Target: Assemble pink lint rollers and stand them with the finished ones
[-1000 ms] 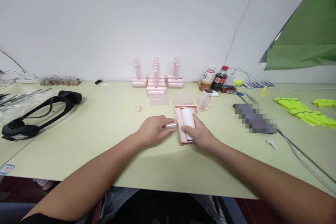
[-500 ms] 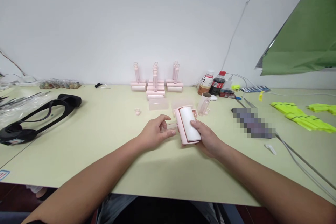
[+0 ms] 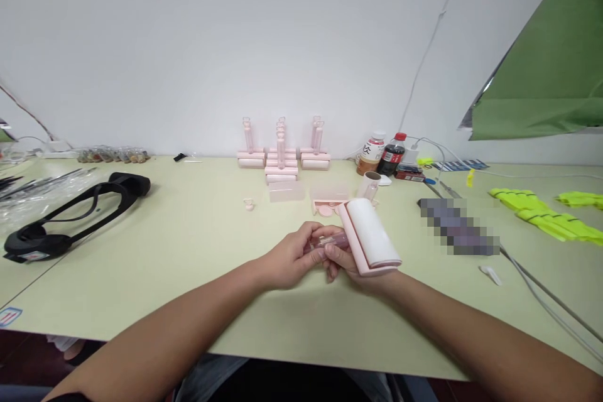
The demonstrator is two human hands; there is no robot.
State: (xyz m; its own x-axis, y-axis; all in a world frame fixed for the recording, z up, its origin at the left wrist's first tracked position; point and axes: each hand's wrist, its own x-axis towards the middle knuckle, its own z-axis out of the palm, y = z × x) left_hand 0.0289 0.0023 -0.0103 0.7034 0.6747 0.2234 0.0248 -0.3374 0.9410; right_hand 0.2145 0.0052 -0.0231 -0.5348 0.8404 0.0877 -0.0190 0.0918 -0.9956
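A pink lint roller with a white paper roll [image 3: 374,232] is tilted over the table's middle. Its clear handle [image 3: 333,240] points left, and my left hand [image 3: 299,255] is closed round the end of it. My right hand [image 3: 346,264] grips the handle close to the pink frame, its thumb near my left thumb. Behind the roller lie a pink piece [image 3: 325,208] and a clear cover [image 3: 287,191]. A cardboard-cored tube [image 3: 370,184] stands beyond it. To the left sits a small pink cap [image 3: 249,204].
Several pink rollers [image 3: 281,160] stand by the wall. Two bottles [image 3: 391,154], a blurred dark object [image 3: 456,226], cables and yellow cloths [image 3: 556,220] are on the right. A black headset [image 3: 75,213] lies left.
The roller has moved right and slightly down, and its head tilts more. My right hand has shifted from the roll to the handle. My left hand has closed on the handle.
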